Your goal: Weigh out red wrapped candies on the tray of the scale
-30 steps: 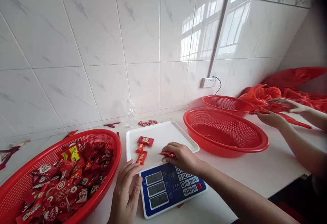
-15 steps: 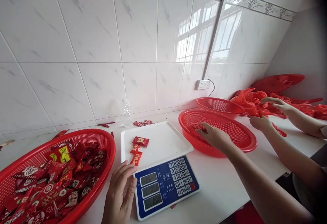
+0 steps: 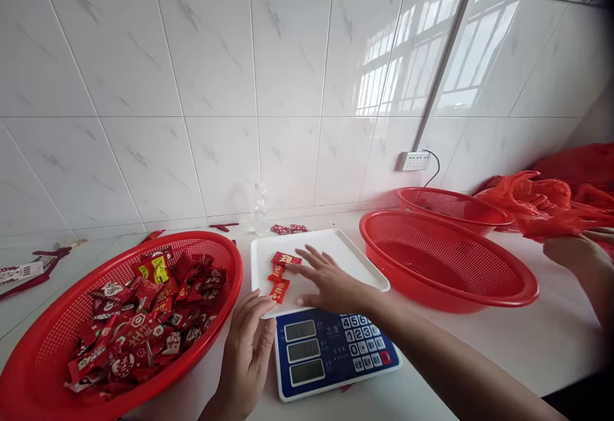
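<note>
Our right hand (image 3: 330,279), fingers spread wide; three small red wrapped packets (image 3: 277,272), white rectangular plastic tray (image 3: 343,253): we should pinch lightly, singly (our left hand (image 3: 247,344) loosely open).

- Place: small workroom or shop back room, the two indistinguishable here.
- Electronic price scale (image 3: 333,370), with keypad (image 3: 362,347), three displays (image 3: 303,350) and white weighing pan (image 3: 352,267).
- Perforated red plastic basket (image 3: 52,338), piled with red-wrapped snack packets (image 3: 144,331); two similar baskets (image 3: 407,242) opposite.
- Red plastic bags (image 3: 532,197), heaped; second person's forearm (image 3: 588,280) near.
- White bench (image 3: 522,331); marbled tile wall (image 3: 288,56), socket strip (image 3: 415,161), barred window reflected.
</note>
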A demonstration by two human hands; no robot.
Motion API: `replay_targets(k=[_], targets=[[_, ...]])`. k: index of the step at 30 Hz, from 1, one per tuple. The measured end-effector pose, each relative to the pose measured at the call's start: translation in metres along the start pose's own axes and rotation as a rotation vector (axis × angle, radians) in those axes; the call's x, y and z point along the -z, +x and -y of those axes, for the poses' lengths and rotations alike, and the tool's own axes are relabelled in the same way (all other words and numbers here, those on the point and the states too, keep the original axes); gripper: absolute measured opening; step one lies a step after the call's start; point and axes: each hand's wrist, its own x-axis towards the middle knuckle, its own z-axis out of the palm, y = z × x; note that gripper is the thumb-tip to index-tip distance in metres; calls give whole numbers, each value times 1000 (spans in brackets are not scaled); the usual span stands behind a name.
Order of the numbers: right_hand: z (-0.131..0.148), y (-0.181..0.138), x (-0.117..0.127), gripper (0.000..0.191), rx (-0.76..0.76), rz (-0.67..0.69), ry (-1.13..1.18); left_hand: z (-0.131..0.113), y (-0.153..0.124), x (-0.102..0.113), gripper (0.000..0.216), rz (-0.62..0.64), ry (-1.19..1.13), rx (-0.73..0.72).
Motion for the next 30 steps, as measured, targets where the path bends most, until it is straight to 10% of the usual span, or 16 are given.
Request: replay_targets(k=[10,30], targets=[[26,54,-13,54,251,54,-99,1,-1,0,23,0,-5,20],[-12,40,-12,26,-53,-228,-189,-2,-2,-2,19,14,-18,37]])
